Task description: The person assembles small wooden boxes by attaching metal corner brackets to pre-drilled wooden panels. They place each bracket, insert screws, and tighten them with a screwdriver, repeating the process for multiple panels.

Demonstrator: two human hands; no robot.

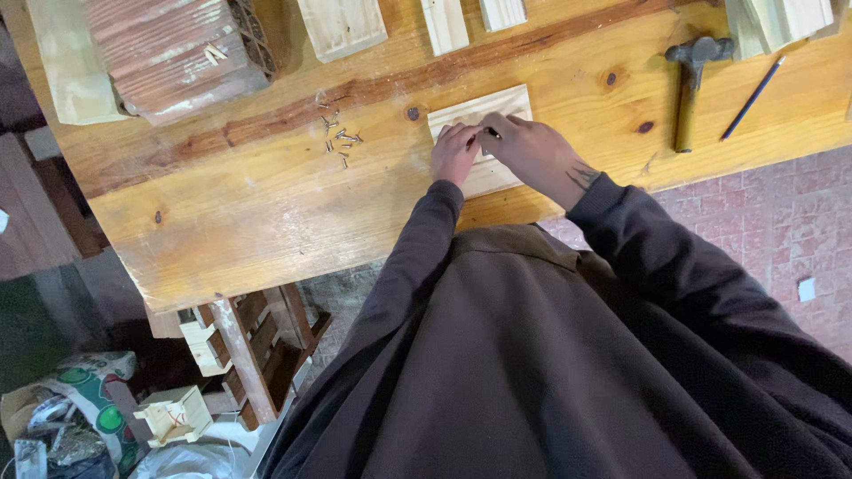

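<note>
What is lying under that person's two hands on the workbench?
A pale wooden block lies flat on the workbench under the left hand and right hand. Its middle is covered; a small dark object shows between the fingers.

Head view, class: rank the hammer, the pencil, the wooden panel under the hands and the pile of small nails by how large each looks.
1. Wooden panel, partly covered by both hands
2. Hammer
3. Pencil, about as long as the hammer but far thinner
4. Pile of small nails
</note>
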